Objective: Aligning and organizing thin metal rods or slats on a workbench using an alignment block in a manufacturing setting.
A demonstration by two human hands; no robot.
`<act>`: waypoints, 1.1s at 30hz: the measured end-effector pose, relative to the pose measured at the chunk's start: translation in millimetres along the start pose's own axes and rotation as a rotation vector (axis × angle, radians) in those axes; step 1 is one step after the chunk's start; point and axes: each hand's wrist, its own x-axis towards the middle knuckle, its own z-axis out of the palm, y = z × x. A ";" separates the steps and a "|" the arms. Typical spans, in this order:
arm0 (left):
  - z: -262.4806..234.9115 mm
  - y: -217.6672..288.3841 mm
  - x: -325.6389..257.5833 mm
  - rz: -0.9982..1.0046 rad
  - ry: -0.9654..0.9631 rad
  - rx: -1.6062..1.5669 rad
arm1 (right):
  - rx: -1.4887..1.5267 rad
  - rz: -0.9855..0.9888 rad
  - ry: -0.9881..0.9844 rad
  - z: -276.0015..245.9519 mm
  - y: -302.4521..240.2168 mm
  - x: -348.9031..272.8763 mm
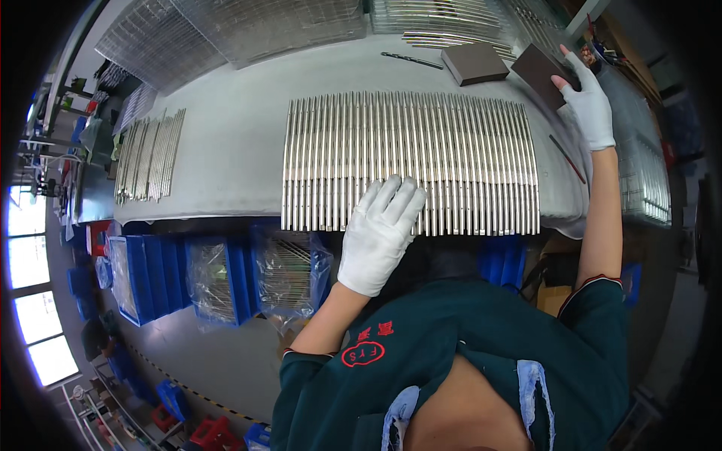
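A wide row of shiny metal rods [410, 143] lies side by side on the grey-covered table, their near ends at its front edge. My left hand [382, 229], in a white glove, rests flat on the near part of the row with its fingers stretched out. At the far right, my right hand [590, 105] wears a white glove with bare thumb and finger tips showing. It grips a dark brown rectangular block [535, 74], thumb on the top face. A second brown block [474, 63] lies just left of it.
A dark drill bit [411, 60] and a thin dark stick [567, 159] lie on the table [226, 143]. More rods [149, 156] are at the left. Clear plastic trays [271, 30] line the back. Blue bins [154, 274] with bagged rods stand below the front edge.
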 end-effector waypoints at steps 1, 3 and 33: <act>-1.1 -0.1 -1.0 -0.005 -0.002 0.000 | 0.244 -0.011 -0.038 1.6 -20.1 -9.8; -2.3 -2.8 -1.9 0.026 -0.012 -0.012 | 0.446 -0.108 -0.114 2.9 -72.1 -31.1; 1.4 -4.0 -4.2 0.085 0.123 -0.084 | 0.651 -0.336 -0.760 40.3 -146.7 -47.7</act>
